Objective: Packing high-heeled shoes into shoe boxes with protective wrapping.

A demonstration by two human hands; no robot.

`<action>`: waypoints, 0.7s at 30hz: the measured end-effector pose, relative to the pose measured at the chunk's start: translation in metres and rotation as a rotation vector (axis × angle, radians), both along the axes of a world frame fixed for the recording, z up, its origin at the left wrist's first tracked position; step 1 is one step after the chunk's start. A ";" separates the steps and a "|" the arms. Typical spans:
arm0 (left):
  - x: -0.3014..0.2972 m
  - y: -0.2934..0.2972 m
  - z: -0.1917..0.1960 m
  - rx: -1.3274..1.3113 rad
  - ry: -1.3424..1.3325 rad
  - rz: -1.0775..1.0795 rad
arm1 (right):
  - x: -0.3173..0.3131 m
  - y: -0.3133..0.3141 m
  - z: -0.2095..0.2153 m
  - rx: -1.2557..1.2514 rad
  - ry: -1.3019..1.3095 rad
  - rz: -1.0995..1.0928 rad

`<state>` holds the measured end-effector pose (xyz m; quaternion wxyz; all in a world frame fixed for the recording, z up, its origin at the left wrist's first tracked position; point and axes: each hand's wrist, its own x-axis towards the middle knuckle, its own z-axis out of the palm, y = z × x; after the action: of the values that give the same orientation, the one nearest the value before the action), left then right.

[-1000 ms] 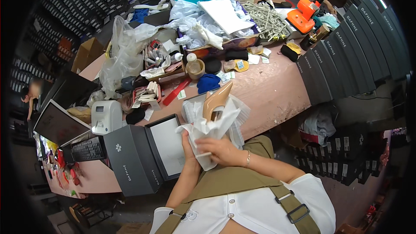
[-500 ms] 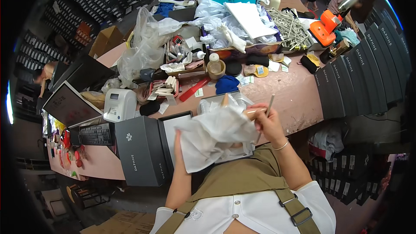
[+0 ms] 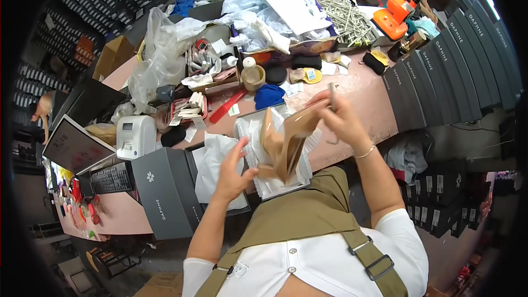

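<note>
My right hand grips a glossy tan shoe, raised and tilted over an open shoebox lined with white paper. A thin grey stick is also in that hand. Another tan shoe shows beside the raised one, partly behind it. My left hand is open, fingers apart, at the box's left side and close to the tan shoes. Crumpled white tissue paper lies left of that hand, over a dark box lid.
A dark closed shoebox, label printer and keyboard stand to the left. Dark shoeboxes line the right. Behind are a blue cloth, a red comb-like strip, and a bin of grey sticks.
The tissue paper has moved from in front of the shoes to the left, and my left hand has let go of it. The tan shoes are now uncovered. The view has shifted slightly.
</note>
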<state>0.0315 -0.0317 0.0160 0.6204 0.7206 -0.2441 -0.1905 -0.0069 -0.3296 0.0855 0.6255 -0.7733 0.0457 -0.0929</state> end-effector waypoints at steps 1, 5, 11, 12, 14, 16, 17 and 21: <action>-0.003 -0.024 0.003 -0.033 0.034 0.004 | 0.011 0.009 -0.015 -0.028 -0.085 0.083; -0.008 -0.074 -0.018 -0.327 0.356 0.085 | 0.018 0.038 -0.013 0.532 0.172 0.036; -0.026 -0.101 -0.024 -0.519 0.566 0.388 | -0.032 0.059 -0.072 -0.201 0.215 0.197; -0.026 -0.105 -0.030 -0.410 0.464 0.366 | -0.035 0.065 -0.078 -0.219 0.318 0.170; -0.014 -0.110 -0.052 -0.203 0.250 0.328 | -0.036 0.045 -0.088 -0.125 0.478 0.274; 0.015 -0.110 -0.055 -0.260 0.405 0.466 | -0.029 0.014 -0.087 -0.167 0.527 0.317; 0.030 -0.106 -0.057 -0.335 0.491 0.464 | -0.021 -0.009 -0.078 -0.267 0.499 0.318; 0.043 -0.107 -0.053 -0.412 0.728 0.266 | 0.056 -0.140 -0.054 -0.790 0.172 -0.009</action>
<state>0.0750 -0.1383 -0.0368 0.8159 0.4928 0.0525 -0.2979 0.0495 -0.4700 0.0319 0.2737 -0.9589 0.0620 -0.0411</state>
